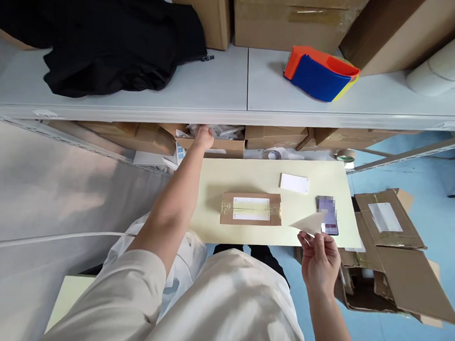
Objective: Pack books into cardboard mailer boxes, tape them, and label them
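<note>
My left hand [204, 137] reaches forward over the front edge of a carton [225, 146] under the shelf, among white plastic packaging [229, 132]. Its fingertips are hidden there, so any grip cannot be made out. On the right, my right hand [322, 259] pinches a small pale sheet of paper [309, 223] between thumb and fingers, near the table's front edge. A taped brown cardboard box [228, 219] lies on the pale table [211, 182] between my arms, with a white label [252, 202] on top.
A phone [328, 206] and a white stack of labels [294, 183] lie on the table. Tape rolls [346, 155] sit behind it. Above, the shelf [224, 84] holds a black garment [116, 37] and a blue-orange holder [320, 76]. Open cartons [405, 274] stand at right.
</note>
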Action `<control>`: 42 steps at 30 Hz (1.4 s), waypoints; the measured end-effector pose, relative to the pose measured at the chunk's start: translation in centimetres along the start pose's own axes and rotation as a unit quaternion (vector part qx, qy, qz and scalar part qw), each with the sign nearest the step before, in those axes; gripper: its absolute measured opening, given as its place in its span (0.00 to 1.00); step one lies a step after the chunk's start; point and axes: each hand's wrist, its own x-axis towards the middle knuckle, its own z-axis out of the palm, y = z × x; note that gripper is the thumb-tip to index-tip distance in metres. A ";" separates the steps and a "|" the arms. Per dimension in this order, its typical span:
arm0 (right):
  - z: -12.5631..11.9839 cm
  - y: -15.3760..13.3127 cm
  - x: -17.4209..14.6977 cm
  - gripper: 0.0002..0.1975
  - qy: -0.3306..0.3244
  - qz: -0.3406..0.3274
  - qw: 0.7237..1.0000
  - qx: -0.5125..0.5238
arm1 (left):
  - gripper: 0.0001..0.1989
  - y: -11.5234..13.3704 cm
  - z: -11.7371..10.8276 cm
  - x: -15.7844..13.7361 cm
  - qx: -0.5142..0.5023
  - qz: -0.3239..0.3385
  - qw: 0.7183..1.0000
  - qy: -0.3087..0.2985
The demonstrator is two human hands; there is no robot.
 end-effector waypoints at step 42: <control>0.0 2.8 1.4 0.22 -0.197 -0.055 0.915 -0.347 | 0.07 2.2 0.7 -33.2 -0.161 -0.025 0.985 -0.053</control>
